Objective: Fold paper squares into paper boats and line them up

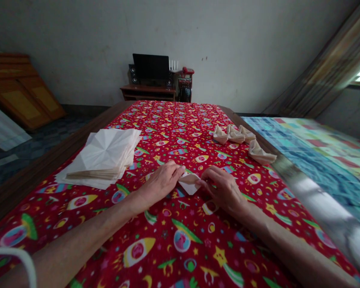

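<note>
White and small, the folded paper (190,187) is sitting between your two hands, low over the middle of the near part of the bench (52,151). Your left hand (165,177) is pinching its left end between thumb and fingers, while your right hand (222,187) is closing its fingertips on the right end; the hands are reaching in from opposite sides, a little apart, with the paper spanning the gap. Beneath them a red cloth (168,236) printed with rockets, stars and moons is covering much of the bench, leaving its brown border showing along the sides. To your left, a stack of creased sheets (103,154) is lying flat but unevenly, its top sheet showing folds that are fanning out from the centre. To your right and farther forward, four folded paper pieces (235,135) are resting on the cloth near the right edge, three of them clustering together and the fourth sitting nearer to you. Beyond the far end, a dark monitor (151,67) is standing on a low stand (148,92) against the wall, and a red telephone (187,71) is sitting to its right. A bed (306,156) with a blue and patchwork cover is extending along the right, and a wooden cabinet (24,94) is standing at the left
</note>
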`<act>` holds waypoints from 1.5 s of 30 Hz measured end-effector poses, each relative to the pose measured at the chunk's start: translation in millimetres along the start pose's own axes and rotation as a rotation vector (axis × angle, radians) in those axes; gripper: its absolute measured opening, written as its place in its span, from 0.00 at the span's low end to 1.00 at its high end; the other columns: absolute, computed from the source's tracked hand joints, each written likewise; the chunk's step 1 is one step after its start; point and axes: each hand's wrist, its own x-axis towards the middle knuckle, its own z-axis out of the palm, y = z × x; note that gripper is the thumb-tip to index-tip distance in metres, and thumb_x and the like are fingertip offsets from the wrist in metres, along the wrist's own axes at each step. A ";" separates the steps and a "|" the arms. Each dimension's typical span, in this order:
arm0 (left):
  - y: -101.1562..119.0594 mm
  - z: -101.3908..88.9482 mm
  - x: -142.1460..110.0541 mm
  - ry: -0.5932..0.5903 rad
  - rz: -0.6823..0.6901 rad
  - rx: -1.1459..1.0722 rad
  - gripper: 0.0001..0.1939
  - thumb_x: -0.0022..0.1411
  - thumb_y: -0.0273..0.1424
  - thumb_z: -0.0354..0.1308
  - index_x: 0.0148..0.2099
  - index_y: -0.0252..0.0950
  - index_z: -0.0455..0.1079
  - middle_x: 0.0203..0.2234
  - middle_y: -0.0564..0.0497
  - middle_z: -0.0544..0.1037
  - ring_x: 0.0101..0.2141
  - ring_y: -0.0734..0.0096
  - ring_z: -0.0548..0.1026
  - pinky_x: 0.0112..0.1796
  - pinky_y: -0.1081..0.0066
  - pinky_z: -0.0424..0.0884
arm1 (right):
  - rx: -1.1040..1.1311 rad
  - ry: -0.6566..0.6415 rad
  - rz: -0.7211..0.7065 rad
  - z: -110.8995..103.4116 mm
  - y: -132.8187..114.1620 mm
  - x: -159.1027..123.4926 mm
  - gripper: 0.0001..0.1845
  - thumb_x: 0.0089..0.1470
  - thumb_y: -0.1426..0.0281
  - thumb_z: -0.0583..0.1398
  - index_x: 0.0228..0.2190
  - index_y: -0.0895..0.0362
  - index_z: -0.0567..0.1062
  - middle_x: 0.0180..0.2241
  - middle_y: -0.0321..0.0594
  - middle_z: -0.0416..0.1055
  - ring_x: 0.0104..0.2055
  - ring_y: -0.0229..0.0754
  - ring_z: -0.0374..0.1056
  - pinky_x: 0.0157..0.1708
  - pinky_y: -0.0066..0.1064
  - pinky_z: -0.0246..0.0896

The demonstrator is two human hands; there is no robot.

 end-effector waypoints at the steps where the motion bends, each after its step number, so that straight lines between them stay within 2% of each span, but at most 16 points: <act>1: -0.5 -1.4 1.6 -0.033 -0.007 -0.013 0.23 0.68 0.40 0.41 0.27 0.35 0.68 0.22 0.54 0.69 0.27 0.72 0.69 0.31 0.72 0.63 | -0.027 0.017 -0.037 -0.6 -0.1 0.0 0.11 0.60 0.67 0.54 0.28 0.57 0.69 0.29 0.40 0.68 0.30 0.38 0.63 0.30 0.28 0.57; 3: -2.7 -2.8 3.9 -0.104 -0.038 -0.087 0.22 0.66 0.42 0.44 0.28 0.35 0.70 0.20 0.55 0.70 0.24 0.73 0.68 0.28 0.73 0.62 | -0.078 0.040 -0.108 -2.1 -0.3 0.0 0.11 0.61 0.66 0.53 0.28 0.57 0.70 0.30 0.42 0.69 0.32 0.39 0.63 0.32 0.29 0.58; 5: -5.4 -2.6 4.6 -0.146 -0.089 -0.198 0.18 0.63 0.43 0.50 0.33 0.36 0.73 0.22 0.56 0.74 0.24 0.73 0.69 0.27 0.75 0.62 | -0.101 0.045 -0.157 -3.4 -0.8 -0.2 0.12 0.61 0.66 0.53 0.28 0.57 0.70 0.30 0.42 0.69 0.33 0.40 0.64 0.33 0.30 0.58; 8: -4.8 -2.7 3.1 -0.142 -0.136 -0.299 0.14 0.58 0.42 0.56 0.35 0.37 0.75 0.26 0.55 0.77 0.27 0.72 0.72 0.27 0.76 0.64 | -0.044 0.025 -0.173 -4.5 -2.4 -0.6 0.10 0.60 0.65 0.54 0.29 0.56 0.70 0.31 0.41 0.70 0.33 0.39 0.64 0.33 0.30 0.59; 11: 5.2 -5.8 0.9 -0.088 -0.138 -0.311 0.12 0.58 0.39 0.57 0.33 0.36 0.75 0.24 0.54 0.77 0.26 0.73 0.72 0.27 0.76 0.64 | 0.097 0.081 -0.053 -6.0 -5.1 0.5 0.09 0.59 0.63 0.57 0.36 0.56 0.70 0.32 0.40 0.70 0.34 0.39 0.65 0.35 0.30 0.60; 14: 20.2 -8.9 0.0 0.012 -0.060 -0.277 0.07 0.56 0.33 0.60 0.31 0.35 0.75 0.24 0.54 0.77 0.26 0.74 0.72 0.28 0.76 0.65 | 0.249 0.117 0.121 -8.1 -8.7 3.7 0.14 0.56 0.61 0.59 0.41 0.56 0.70 0.32 0.38 0.70 0.32 0.38 0.65 0.33 0.29 0.60; 18: 32.7 -9.2 -0.8 0.110 0.091 -0.232 0.02 0.55 0.28 0.62 0.30 0.36 0.75 0.26 0.54 0.77 0.27 0.74 0.72 0.30 0.76 0.66 | 0.416 -0.006 0.195 -8.6 -12.6 7.8 0.13 0.56 0.60 0.58 0.27 0.56 0.74 0.25 0.36 0.70 0.27 0.37 0.64 0.28 0.27 0.58; 21: 34.1 -9.9 -2.0 0.152 0.101 -0.249 0.03 0.55 0.28 0.61 0.29 0.36 0.75 0.26 0.53 0.76 0.28 0.73 0.72 0.30 0.75 0.66 | 0.447 0.064 0.224 -6.1 -11.5 8.6 0.15 0.56 0.61 0.58 0.23 0.57 0.74 0.24 0.37 0.70 0.28 0.37 0.65 0.29 0.28 0.58; 27: 24.1 -14.5 -0.8 0.244 0.073 -0.190 0.07 0.56 0.31 0.59 0.27 0.35 0.73 0.24 0.53 0.74 0.28 0.73 0.71 0.30 0.74 0.65 | 0.546 0.179 0.370 -4.2 -0.8 8.7 0.17 0.52 0.57 0.60 0.24 0.57 0.75 0.25 0.38 0.70 0.28 0.39 0.64 0.27 0.28 0.59; 32: 2.1 -14.1 3.3 0.304 0.050 -0.149 0.08 0.58 0.33 0.56 0.30 0.34 0.70 0.27 0.52 0.75 0.30 0.71 0.73 0.34 0.74 0.67 | 0.566 0.171 0.481 -8.8 3.7 9.3 0.17 0.49 0.57 0.61 0.25 0.58 0.75 0.22 0.37 0.69 0.24 0.37 0.62 0.24 0.27 0.57; 38: -12.6 -15.4 5.0 0.254 -0.007 -0.072 0.09 0.58 0.34 0.52 0.31 0.35 0.68 0.26 0.51 0.75 0.29 0.71 0.72 0.33 0.72 0.67 | 0.491 0.152 0.572 -8.0 8.7 8.6 0.16 0.49 0.56 0.60 0.26 0.58 0.74 0.20 0.35 0.69 0.21 0.35 0.61 0.19 0.26 0.54; 45: -21.1 -10.4 3.9 0.180 0.082 0.068 0.07 0.58 0.28 0.52 0.27 0.35 0.66 0.28 0.51 0.72 0.32 0.70 0.71 0.36 0.71 0.67 | 0.283 0.042 0.534 -4.5 17.4 8.0 0.15 0.52 0.60 0.56 0.23 0.57 0.72 0.20 0.36 0.69 0.22 0.37 0.63 0.21 0.26 0.55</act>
